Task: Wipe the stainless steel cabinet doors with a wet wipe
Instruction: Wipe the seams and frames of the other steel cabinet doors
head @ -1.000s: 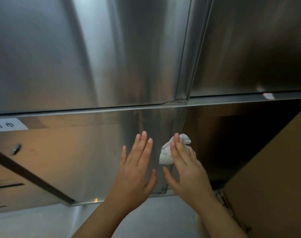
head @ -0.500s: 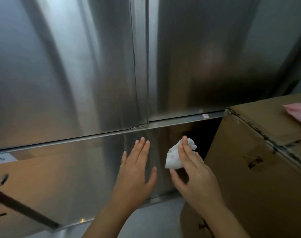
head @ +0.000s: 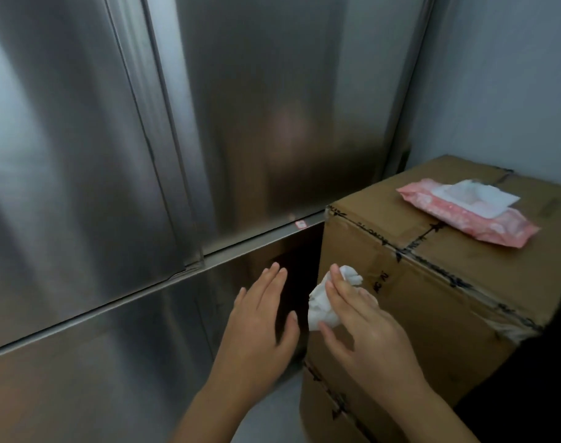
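While left hand [head: 260,321] spreads flat at lower cabinet door [head: 113,362], fingers straight, holding nothing, contact unclear, right hand [head: 368,327] pinches crumpled wet wipe [head: 324,305] between thumb and near-straight fingers, just beside cardboard box [head: 448,298]. Wipe looks light, soft, limp, damp; likely bunches or slips in loose grip, best spread under fingertips with thumb anchoring edge. Upper cabinet doors [head: 288,107] rigid, smooth. Pink wipe pack [head: 464,212] lies open on box top.
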